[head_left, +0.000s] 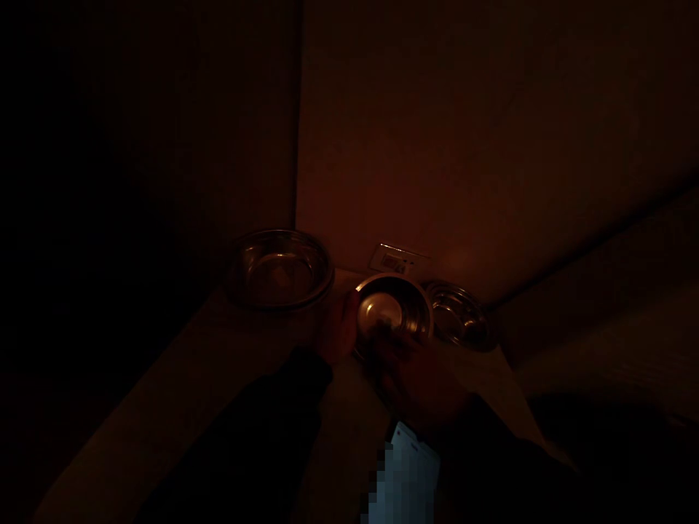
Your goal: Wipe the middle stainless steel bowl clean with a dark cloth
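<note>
In dim reddish light, a round metal bowl [415,300] stands tilted toward me on the table. My left hand [337,333] is closed at the bowl's left rim, with its fingers along the edge. Over the front of the bowl lies my right hand [423,371], its fingers reaching to the inside. Those fingers are dark and blurred, so whether they hold anything cannot be made out. A lit phone screen [412,473], partly pixelated, shows below my right hand.
A wide metal basin [281,302] rests on the table [136,429] to the left. Another shallow metal dish [464,320] sits to the right, near the wall [464,145]. Behind the bowl is a pale rectangular panel [397,260], low on the wall.
</note>
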`<action>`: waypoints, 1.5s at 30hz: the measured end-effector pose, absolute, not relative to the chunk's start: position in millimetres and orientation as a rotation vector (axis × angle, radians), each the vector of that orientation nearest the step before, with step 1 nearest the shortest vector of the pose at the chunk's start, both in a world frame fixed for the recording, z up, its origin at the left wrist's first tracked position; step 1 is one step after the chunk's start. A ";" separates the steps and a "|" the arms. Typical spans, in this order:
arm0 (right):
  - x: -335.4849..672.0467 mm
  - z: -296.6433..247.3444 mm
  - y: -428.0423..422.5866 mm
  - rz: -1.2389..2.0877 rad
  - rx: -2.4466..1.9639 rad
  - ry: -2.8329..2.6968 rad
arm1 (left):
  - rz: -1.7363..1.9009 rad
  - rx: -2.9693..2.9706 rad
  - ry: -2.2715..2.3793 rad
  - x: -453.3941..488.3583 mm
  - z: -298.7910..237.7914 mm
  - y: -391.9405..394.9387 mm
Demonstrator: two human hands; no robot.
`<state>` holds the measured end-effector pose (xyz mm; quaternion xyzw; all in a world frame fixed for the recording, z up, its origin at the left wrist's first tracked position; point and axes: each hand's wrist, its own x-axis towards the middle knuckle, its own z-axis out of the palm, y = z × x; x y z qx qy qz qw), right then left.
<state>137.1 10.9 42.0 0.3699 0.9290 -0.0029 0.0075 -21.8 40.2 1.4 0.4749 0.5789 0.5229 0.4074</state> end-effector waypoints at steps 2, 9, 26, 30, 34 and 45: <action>127.4 39.7 9.0 -0.069 1.161 2.943 | 1.334 1.188 1.467 -22.1 1.3 40.8; 114.5 38.6 8.7 -0.050 1.177 2.988 | 1.298 1.175 1.538 -24.5 -6.0 44.8; 115.9 38.6 10.9 0.004 1.165 2.940 | 1.289 1.181 1.485 -24.3 -7.9 46.0; 103.7 39.5 18.7 0.085 1.191 2.962 | 1.283 1.181 1.516 -25.6 -8.6 46.2; 99.7 37.3 29.0 0.186 1.237 2.973 | 1.271 1.152 1.499 -25.8 -4.9 45.1; 117.0 41.9 44.4 0.459 1.451 2.728 | 1.274 1.188 1.422 -25.1 -8.7 45.5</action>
